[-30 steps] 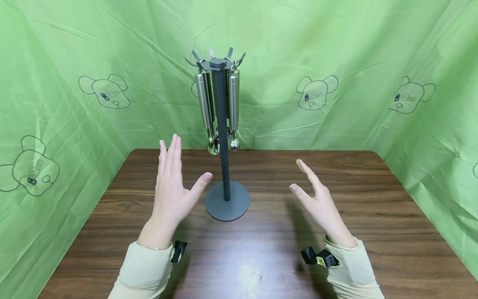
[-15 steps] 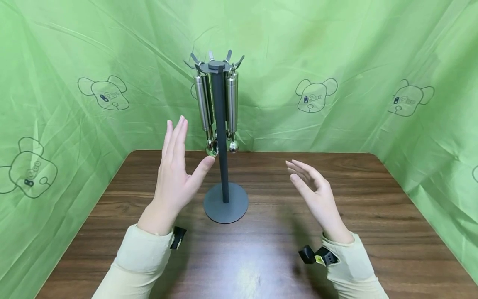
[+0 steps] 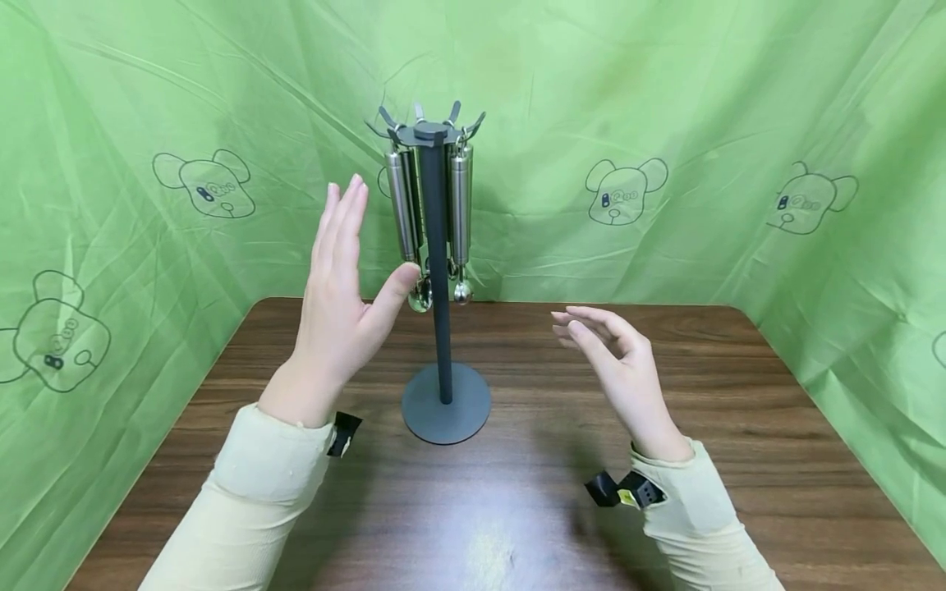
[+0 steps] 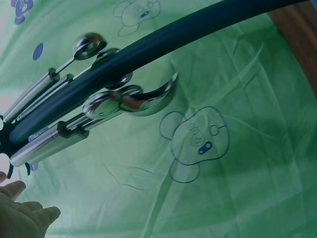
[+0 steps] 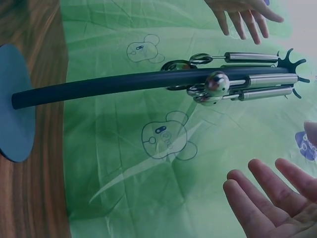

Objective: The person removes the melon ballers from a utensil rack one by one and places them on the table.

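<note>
A dark grey stand (image 3: 441, 328) rises from a round base, with a ring of upturned hooks at its top. Several steel kitchen tools (image 3: 461, 209) with tube handles hang from the hooks, heads down. Some heads are small and rounded; one ends in a curved point (image 4: 153, 101) in the left wrist view. My left hand (image 3: 336, 287) is raised left of the stand, fingers straight, thumb spread and overlapping a tool head in the head view. To the right of the stand my right hand (image 3: 628, 369) hovers over the table, fingers loosely bent. Both hands are bare of any object.
The stand's base (image 3: 446, 423) rests on a dark wood-grain table (image 3: 739, 394). Green cloth (image 3: 532, 230) printed with bear faces surrounds the back and sides. Black wrist cameras (image 3: 343, 433) are strapped at both cuffs.
My left hand has risen toward the hanging tools. The right hand has moved slightly up and left, and its fingers have bent inward. The stand and its tools stay in place.
</note>
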### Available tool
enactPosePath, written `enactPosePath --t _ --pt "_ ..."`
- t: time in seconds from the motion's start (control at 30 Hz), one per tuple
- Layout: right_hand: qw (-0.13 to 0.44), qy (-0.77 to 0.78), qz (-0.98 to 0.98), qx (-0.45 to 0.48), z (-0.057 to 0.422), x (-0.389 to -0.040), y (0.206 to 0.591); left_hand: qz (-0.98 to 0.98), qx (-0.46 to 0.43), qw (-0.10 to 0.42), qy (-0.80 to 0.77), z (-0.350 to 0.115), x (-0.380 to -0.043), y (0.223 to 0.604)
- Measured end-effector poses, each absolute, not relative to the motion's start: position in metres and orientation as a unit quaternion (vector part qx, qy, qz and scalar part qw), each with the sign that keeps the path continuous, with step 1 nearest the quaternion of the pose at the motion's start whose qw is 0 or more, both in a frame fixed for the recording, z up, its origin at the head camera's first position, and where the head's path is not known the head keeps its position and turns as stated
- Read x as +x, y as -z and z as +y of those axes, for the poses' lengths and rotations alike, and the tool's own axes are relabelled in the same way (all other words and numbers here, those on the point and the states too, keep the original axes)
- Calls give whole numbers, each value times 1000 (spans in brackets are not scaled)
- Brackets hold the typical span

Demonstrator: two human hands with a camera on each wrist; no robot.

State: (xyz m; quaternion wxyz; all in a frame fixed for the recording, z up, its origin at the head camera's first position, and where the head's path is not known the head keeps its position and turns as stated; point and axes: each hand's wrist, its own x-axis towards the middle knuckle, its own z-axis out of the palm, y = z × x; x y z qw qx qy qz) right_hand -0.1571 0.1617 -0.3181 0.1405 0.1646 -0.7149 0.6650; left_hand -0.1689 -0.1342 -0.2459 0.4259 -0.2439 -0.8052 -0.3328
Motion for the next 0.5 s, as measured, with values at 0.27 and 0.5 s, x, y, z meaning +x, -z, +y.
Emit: enactPosePath --t 0.27,0.5 --pt "137 -674 -702 185 156 -160 301 -782 -268 449 338 -134 -180 215" --pt "137 -674 -698 199 149 -163 287 -754 -302 467 349 -133 -189 185"
